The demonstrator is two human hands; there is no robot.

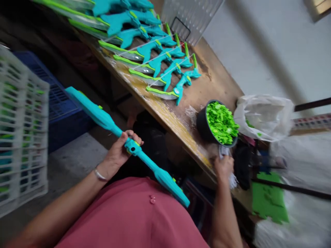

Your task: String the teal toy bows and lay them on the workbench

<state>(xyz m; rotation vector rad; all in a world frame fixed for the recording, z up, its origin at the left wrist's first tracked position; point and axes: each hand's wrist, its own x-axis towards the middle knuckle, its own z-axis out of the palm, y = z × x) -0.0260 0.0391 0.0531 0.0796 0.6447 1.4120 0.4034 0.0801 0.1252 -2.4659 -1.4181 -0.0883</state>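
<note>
My left hand (117, 153) is closed around the middle of a long turquoise plastic toy bow body (168, 179), held slantwise before my pink shirt. Small yellow-green bits show along this body, and a dark round hole lies near its middle. At the table's edge, my right hand (223, 168) has its fingers curled at a bundle of white strings (233, 181), just below a dark bucket (203, 124). Bright green plastic pieces (221, 120) fill this bucket. Blur and the angle partly hide the right fingertips.
Several turquoise and green toy bows (169, 74) lie in a row along the wooden table (217, 77). A white plastic bag (263, 117) stands beyond the bucket. On the left are a white crate (23, 137) and a blue crate (58, 110). A green foam mat (269, 196) sits at right.
</note>
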